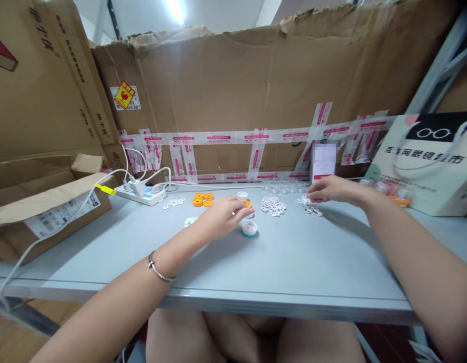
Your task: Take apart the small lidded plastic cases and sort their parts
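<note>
My left hand [226, 216], with a silver bracelet at the wrist, hovers over the middle of the table with its thumb and fingers drawn together. What it pinches, if anything, is hidden. Just beyond its fingertips lie an orange-and-white round part [248, 203] and a white ring-shaped part [241, 195]. A clear round cap with a teal base [249, 229] stands on the near side of them. On the right, my right hand [330, 190] has its fingertips closed at a small pile of white plastic pieces [312, 208]. Another white pile [273, 206] lies between the hands.
Orange rings [202, 199] and small white pieces [174, 202] lie left of centre. Clear cups [284, 186] line the back, near a phone-like upright object [324, 160]. A power strip [140, 193] and open carton [48, 212] stand left, a paper bag [426, 176] right.
</note>
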`<move>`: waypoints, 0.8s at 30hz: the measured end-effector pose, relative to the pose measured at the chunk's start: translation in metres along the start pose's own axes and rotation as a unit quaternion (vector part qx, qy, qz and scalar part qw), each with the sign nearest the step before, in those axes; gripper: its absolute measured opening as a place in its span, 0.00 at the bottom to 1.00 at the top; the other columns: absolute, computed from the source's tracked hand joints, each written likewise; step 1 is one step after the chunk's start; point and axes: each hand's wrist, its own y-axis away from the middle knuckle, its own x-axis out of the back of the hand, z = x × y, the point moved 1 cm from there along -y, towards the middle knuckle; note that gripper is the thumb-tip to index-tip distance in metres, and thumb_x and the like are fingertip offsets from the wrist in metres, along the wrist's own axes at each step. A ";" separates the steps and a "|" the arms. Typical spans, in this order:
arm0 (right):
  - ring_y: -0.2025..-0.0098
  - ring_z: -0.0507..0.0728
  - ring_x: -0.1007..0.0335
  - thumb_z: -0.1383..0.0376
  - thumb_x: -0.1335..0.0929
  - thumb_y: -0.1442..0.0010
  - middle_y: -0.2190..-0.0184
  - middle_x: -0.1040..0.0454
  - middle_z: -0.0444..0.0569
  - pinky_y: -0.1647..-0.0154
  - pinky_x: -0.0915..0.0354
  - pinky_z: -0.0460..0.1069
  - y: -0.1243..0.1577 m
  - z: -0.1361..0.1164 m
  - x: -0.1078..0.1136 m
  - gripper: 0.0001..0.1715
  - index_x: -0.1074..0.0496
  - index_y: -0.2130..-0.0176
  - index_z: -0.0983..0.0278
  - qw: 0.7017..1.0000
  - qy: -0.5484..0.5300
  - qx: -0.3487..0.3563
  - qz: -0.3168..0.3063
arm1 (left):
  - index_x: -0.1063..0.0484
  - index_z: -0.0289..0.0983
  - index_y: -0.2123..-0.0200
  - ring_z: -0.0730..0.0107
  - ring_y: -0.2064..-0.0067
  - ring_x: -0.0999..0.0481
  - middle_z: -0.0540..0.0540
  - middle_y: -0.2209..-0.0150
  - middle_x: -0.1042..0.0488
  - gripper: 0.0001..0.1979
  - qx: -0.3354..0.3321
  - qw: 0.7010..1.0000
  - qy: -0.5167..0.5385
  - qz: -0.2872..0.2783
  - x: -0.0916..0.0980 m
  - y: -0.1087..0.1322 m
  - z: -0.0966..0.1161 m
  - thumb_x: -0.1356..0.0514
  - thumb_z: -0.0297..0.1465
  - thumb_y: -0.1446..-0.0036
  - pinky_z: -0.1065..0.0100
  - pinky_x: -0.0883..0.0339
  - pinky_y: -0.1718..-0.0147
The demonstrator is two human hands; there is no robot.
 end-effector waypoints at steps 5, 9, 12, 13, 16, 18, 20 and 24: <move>0.76 0.55 0.32 0.65 0.32 0.57 0.81 0.27 0.49 0.72 0.36 0.50 -0.002 0.000 -0.001 0.04 0.28 0.80 0.63 0.995 0.095 -0.016 -0.020 | 0.30 0.35 0.61 0.68 0.65 0.32 0.45 0.64 0.29 0.25 0.053 0.995 0.014 -0.086 0.003 0.005 -0.001 0.42 0.49 0.55 0.70 0.40 0.69; 0.70 0.58 0.31 0.55 0.31 0.56 0.75 0.26 0.50 0.70 0.38 0.51 0.012 -0.027 -0.003 0.15 0.27 0.72 0.63 0.991 0.113 0.009 0.077 | 0.31 0.34 0.61 0.67 0.65 0.33 0.45 0.65 0.30 0.27 0.055 0.991 -0.003 -0.124 -0.003 0.006 -0.005 0.37 0.47 0.61 0.70 0.41 0.69; 0.68 0.56 0.32 0.49 0.32 0.56 0.71 0.26 0.48 0.70 0.39 0.48 0.032 -0.061 -0.029 0.21 0.29 0.67 0.62 0.992 0.041 0.115 0.012 | 0.31 0.34 0.64 0.69 0.68 0.33 0.46 0.68 0.30 0.23 0.063 0.991 0.003 -0.120 -0.011 0.004 -0.009 0.38 0.45 0.58 0.71 0.43 0.71; 0.69 0.55 0.33 0.48 0.32 0.56 0.71 0.27 0.47 0.71 0.40 0.47 0.039 -0.072 -0.041 0.23 0.29 0.66 0.62 0.988 0.026 0.148 -0.037 | 0.31 0.34 0.66 0.71 0.70 0.34 0.47 0.69 0.30 0.21 0.065 0.991 0.006 -0.117 -0.013 0.003 -0.010 0.38 0.45 0.57 0.72 0.44 0.73; 0.72 0.52 0.37 0.48 0.30 0.60 0.75 0.30 0.44 0.74 0.43 0.46 0.053 -0.095 -0.079 0.27 0.31 0.65 0.63 0.964 0.026 0.219 -0.146 | 0.31 0.33 0.70 0.74 0.74 0.36 0.49 0.73 0.31 0.18 0.050 0.993 0.019 -0.107 -0.018 0.000 -0.012 0.40 0.44 0.55 0.73 0.46 0.76; 0.73 0.51 0.39 0.48 0.28 0.62 0.75 0.32 0.43 0.75 0.44 0.45 0.057 -0.101 -0.095 0.28 0.32 0.66 0.64 0.957 0.030 0.240 -0.162 | 0.32 0.33 0.73 0.75 0.75 0.38 0.50 0.75 0.32 0.19 0.034 0.993 0.026 -0.107 -0.020 0.000 -0.013 0.41 0.45 0.55 0.73 0.48 0.78; 0.73 0.51 0.40 0.49 0.28 0.62 0.75 0.33 0.42 0.75 0.45 0.45 0.058 -0.101 -0.102 0.27 0.33 0.67 0.64 0.955 0.024 0.247 -0.165 | 0.32 0.33 0.74 0.75 0.75 0.38 0.50 0.76 0.33 0.19 0.027 0.993 0.034 -0.107 -0.020 0.000 -0.013 0.41 0.45 0.56 0.74 0.48 0.78; 0.73 0.50 0.40 0.51 0.29 0.59 0.76 0.33 0.42 0.74 0.45 0.45 0.057 -0.097 -0.098 0.24 0.33 0.68 0.65 0.948 -0.006 0.254 -0.190 | 0.31 0.33 0.73 0.77 0.75 0.38 0.50 0.76 0.33 0.15 0.025 0.991 0.056 -0.121 -0.018 0.001 -0.013 0.41 0.40 0.54 0.75 0.48 0.79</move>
